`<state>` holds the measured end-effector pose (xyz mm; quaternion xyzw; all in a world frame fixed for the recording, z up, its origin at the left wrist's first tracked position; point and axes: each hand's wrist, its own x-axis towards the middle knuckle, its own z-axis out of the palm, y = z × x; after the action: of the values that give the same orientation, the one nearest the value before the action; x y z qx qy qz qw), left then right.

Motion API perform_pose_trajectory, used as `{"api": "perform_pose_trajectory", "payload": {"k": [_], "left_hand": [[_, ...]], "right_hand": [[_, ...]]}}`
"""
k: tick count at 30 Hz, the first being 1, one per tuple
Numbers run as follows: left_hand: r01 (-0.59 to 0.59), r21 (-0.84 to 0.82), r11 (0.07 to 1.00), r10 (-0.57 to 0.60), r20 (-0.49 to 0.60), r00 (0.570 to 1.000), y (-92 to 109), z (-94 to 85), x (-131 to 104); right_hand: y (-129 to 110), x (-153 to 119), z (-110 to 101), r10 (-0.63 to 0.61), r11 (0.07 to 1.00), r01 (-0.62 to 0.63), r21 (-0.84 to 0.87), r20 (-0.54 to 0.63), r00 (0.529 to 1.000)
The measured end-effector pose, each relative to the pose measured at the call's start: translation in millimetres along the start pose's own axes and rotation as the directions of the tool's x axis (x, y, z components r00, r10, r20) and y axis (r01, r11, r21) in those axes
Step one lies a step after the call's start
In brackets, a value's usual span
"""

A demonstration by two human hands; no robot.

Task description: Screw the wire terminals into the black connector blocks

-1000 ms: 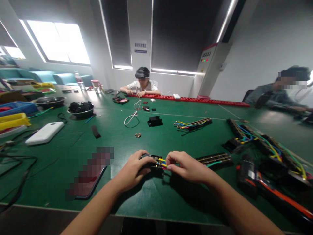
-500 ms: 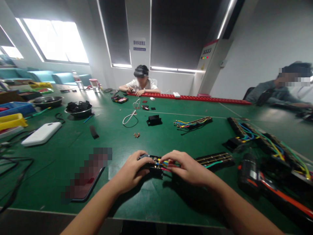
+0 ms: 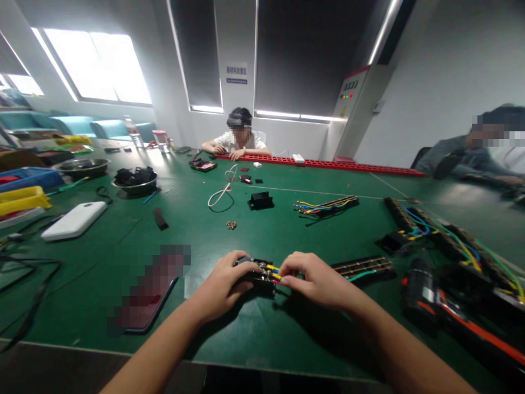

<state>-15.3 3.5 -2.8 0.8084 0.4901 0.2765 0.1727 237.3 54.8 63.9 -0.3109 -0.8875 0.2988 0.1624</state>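
My left hand [image 3: 230,282] is wrapped round a small black housing [image 3: 266,290] with metal terminals inside. The fingers of my right hand [image 3: 308,278] pinch the coloured wires [image 3: 276,276], yellow and red, where they come out of the housing's right end. Fingertips partly hide the terminals and the wire ends. Beyond my right hand lies a long black strip with brass bars [image 3: 365,268] and a green wire; whether it joins the held wires is hidden. Ahead of my hands is a small pile of brass screws [image 3: 232,225], with another black housing [image 3: 261,201] farther back.
A phone [image 3: 158,295] lies left of my left arm, a white power bank [image 3: 74,220] farther left. To the right are a cordless screwdriver [image 3: 420,293] and several wired strips [image 3: 447,232]. A metal bowl [image 3: 137,187] holds black parts. One person [image 3: 238,137] sits opposite, another [image 3: 463,148] at right.
My right fingers have drawn back slightly to the right from the terminals, showing more of the yellow wires. My left hand keeps its hold on the housing. The view has shifted a little.
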Motion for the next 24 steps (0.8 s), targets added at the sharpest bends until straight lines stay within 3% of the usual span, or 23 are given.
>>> {"api": "perform_pose_trajectory", "payload": {"k": [9,24], "left_hand": [[-0.012,-0.008,1.0,0.012,-0.006,1.0,-1.0,0.4,0.3],[-0.04,0.046,0.998,0.043,-0.068,0.997,-5.7,3.9,-1.5]], "right_hand": [[-7.2,2.3,4.2,-0.002,0.955,0.017,-0.297,0.05,0.999],[-8.9,17.6,11.6,-0.069,0.865,0.131,-0.484,0.144,0.987]]}}
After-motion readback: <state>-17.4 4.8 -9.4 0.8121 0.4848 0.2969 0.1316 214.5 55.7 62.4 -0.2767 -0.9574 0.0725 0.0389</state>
